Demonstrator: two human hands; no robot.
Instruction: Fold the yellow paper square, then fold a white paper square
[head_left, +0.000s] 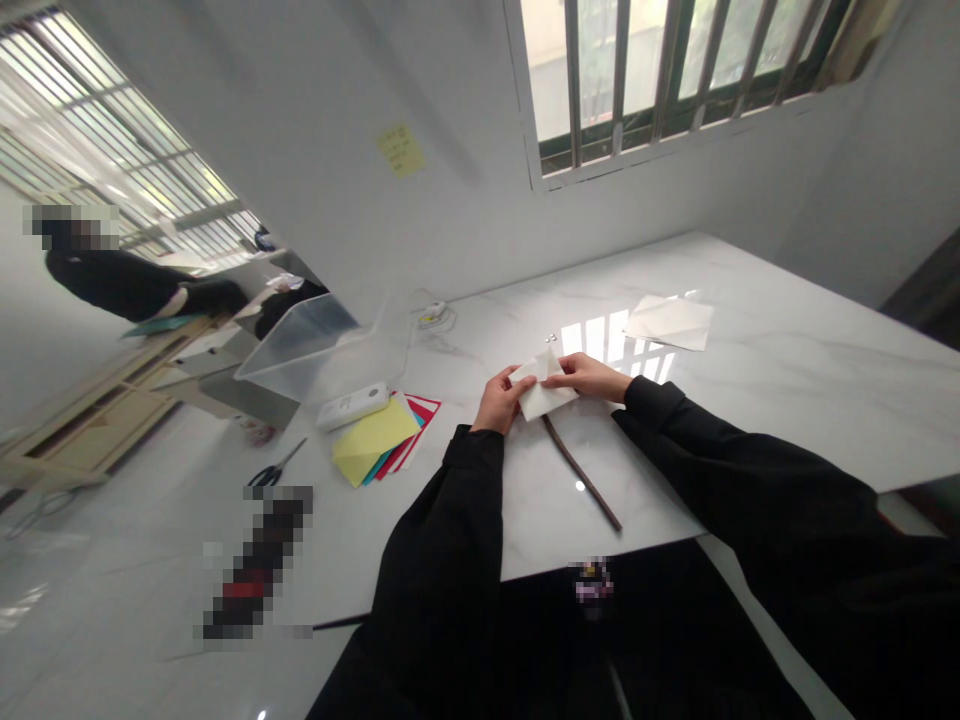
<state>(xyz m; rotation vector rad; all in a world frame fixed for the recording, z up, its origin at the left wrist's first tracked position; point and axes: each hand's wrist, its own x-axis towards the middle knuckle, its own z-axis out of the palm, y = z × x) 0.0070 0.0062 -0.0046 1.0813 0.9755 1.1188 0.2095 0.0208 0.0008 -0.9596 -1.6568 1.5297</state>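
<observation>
Between both hands I hold a small folded sheet of cream-white paper (545, 399) just over the marble-patterned table (772, 400). My left hand (498, 400) pinches its left side, thumb on top. On the right side, my right hand (592, 377) grips the paper with thumb and fingers closed. A thin dark brown stick (581, 475) lies on the table below the paper, its upper end hidden by the sheet. Tiny shiny bits (551, 338) rest just beyond my hands.
To the left lie fanned coloured papers (375, 437), a white device (352, 406), scissors (277, 468) and a clear plastic bin (300, 350). White sheets (670, 322) sit at the back right. A coiled cable (435, 315) is near the wall. Another person (112, 280) sits far left.
</observation>
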